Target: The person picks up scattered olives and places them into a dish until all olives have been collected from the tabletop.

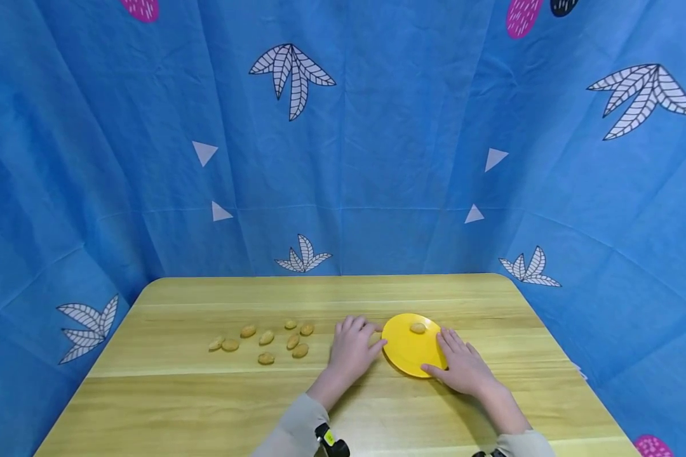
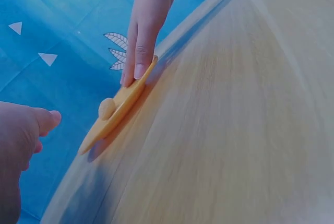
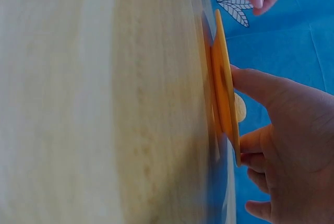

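Observation:
A round yellow plate (image 1: 408, 349) lies on the table, bearing one small tan oval piece that looks like a nut in its shell (image 1: 418, 328). My right hand (image 1: 463, 368) rests at the plate's right side, its thumb and fairly straight fingers touching the rim; the right wrist view shows that thumb (image 3: 255, 83) against the plate. Beside the plate's left edge is my left hand (image 1: 351, 349), thumb toward the rim and nothing held. In the left wrist view, a gap separates the left hand (image 2: 21, 140) from the plate (image 2: 125, 96).
Several similar tan oval pieces (image 1: 266, 358) lie loosely spread on the wooden table (image 1: 206, 412), left of my left hand. A blue curtain (image 1: 343, 158) with leaf and triangle prints hangs behind the table and along its sides.

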A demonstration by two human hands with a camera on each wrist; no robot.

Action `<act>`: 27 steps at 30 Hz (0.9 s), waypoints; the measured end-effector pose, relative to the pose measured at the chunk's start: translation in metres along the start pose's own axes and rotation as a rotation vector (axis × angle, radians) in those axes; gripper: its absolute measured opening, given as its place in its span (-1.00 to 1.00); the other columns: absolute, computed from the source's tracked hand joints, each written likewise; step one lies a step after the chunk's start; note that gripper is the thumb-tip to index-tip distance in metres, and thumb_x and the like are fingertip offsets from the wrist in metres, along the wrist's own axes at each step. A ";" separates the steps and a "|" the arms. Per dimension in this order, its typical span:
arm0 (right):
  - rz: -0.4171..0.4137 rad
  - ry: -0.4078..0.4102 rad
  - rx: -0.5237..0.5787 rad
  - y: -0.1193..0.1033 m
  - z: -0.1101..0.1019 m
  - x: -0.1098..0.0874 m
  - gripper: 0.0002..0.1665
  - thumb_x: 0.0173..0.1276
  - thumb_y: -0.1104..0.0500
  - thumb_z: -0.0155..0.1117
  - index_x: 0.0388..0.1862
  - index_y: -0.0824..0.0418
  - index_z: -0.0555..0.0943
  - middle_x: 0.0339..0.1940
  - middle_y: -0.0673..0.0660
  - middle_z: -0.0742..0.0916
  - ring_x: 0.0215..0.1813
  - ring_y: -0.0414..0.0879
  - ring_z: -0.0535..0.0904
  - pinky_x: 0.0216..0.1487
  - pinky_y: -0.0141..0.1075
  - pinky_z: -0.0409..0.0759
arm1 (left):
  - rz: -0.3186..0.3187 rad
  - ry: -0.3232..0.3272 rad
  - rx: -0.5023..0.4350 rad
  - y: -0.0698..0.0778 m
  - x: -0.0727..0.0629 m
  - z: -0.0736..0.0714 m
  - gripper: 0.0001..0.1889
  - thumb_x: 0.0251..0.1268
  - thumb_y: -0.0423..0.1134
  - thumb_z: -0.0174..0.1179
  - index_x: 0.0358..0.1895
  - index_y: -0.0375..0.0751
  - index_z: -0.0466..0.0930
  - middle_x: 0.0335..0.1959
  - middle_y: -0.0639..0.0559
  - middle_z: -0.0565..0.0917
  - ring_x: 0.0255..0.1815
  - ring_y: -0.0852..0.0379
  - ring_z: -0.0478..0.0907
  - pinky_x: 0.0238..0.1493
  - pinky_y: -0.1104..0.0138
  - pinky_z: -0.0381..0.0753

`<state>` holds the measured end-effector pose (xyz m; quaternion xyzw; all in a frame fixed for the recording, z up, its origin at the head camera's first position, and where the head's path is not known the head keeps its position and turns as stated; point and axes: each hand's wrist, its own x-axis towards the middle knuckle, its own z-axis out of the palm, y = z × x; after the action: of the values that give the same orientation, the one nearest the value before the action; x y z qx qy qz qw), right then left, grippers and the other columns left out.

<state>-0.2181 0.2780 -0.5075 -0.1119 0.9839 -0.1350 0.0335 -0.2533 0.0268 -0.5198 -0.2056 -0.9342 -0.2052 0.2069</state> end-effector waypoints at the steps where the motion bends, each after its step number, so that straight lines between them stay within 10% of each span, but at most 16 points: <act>1: -0.001 -0.001 -0.002 0.000 0.000 0.000 0.08 0.33 -0.36 0.10 0.45 0.47 0.18 0.53 0.42 0.20 0.54 0.35 0.07 0.45 0.28 0.06 | 0.000 0.000 0.000 -0.001 -0.001 -0.002 -0.72 0.25 0.10 0.26 -0.08 0.09 0.69 -0.16 0.17 0.63 -0.06 0.12 0.46 -0.01 0.20 0.37; 27: -0.005 -0.013 -0.005 -0.004 -0.002 -0.003 0.08 0.31 -0.34 0.13 0.44 0.48 0.20 0.52 0.44 0.20 0.53 0.37 0.09 0.43 0.29 0.09 | -0.245 0.182 -0.063 -0.045 -0.038 -0.042 -0.75 0.15 0.00 0.36 -0.15 -0.01 0.70 -0.27 0.10 0.65 -0.11 0.06 0.49 -0.05 0.13 0.36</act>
<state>-0.2142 0.2752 -0.5045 -0.1152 0.9838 -0.1317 0.0394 -0.2299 -0.0420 -0.5164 -0.0768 -0.9228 -0.2758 0.2578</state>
